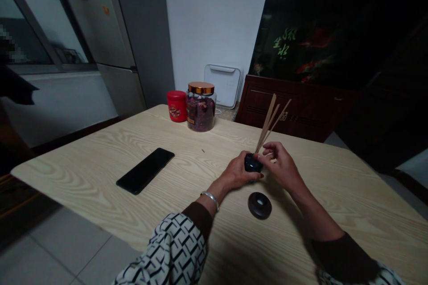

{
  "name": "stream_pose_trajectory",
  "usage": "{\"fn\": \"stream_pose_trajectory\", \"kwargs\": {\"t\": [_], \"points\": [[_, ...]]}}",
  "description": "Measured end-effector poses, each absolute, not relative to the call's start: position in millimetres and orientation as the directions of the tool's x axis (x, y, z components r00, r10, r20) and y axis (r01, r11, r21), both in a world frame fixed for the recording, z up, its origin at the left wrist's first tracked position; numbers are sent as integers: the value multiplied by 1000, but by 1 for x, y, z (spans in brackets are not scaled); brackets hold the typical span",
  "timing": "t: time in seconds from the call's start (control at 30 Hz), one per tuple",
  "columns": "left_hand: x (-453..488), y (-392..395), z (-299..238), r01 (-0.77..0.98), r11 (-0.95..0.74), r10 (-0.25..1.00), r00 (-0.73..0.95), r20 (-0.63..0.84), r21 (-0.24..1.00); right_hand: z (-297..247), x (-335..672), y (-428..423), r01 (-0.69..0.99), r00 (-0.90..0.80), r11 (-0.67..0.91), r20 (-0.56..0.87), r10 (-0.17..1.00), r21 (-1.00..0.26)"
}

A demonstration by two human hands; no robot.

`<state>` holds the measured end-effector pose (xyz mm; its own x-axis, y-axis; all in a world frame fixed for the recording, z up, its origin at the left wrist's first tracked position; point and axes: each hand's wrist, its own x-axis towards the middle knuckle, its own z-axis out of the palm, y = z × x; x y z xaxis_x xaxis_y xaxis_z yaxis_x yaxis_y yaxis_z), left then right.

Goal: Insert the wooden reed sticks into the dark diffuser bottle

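A small glossy black pot [253,163] is in my left hand [236,171], whose thumb and fingers wrap round its side. Several thin tan sticks [267,124] stand in the pot's mouth, leaning to the right and fanned at the top. My right hand [281,164] is at the pot's right side, its thumb at the rim by the base of the sticks. Its fingers are bent and apart, with no held thing visible between them. Just in front of the pot, a dark round disc [260,205] with a pale centre lies on the table.
The wood-grain table [200,178] carries a black phone [146,170] at left. A red canister [177,106] and a lidded glass jar [201,109] of dark dried flowers stand at the back. A tiny brown scrap [203,150] lies mid-table. A dark cabinet [301,107] stands beyond.
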<state>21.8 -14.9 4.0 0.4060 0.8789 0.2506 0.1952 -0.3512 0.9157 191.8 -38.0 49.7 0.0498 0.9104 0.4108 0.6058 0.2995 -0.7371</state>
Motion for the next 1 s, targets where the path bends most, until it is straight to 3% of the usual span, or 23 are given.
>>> {"fn": "stream_pose_trajectory", "kwargs": {"t": [0.2, 0.33, 0.5, 0.63, 0.77, 0.9, 1.0], "points": [[17, -18, 10, 191, -364, 863, 437, 253, 912, 34, 192, -36, 727, -125, 312, 329, 936, -612], [15, -11, 4, 152, -405, 861, 394, 320, 902, 35, 198, -13, 696, -154, 334, 323, 934, -635], [17, 2, -13, 193, -332, 929, 238, 284, 923, 41, 205, 26, 571, -148, 343, 317, 937, -746], [16, 7, -17, 207, -351, 925, 228, 304, 913, 27, 205, 28, 503, -37, 331, 363, 931, -798], [12, 1, -14, 204, -323, 934, 223, 277, 924, 2, 207, -8, 520, 198, 181, 324, 925, -835], [6, -16, 10, -38, -158, 943, 291, 162, 987, 25, 207, -53, 304, 200, 101, 167, 965, -947], [-1, -35, 57, -252, -124, 877, 425, 225, 960, 86, 202, -82, 36, 121, 177, 180, 976, -984]]}}
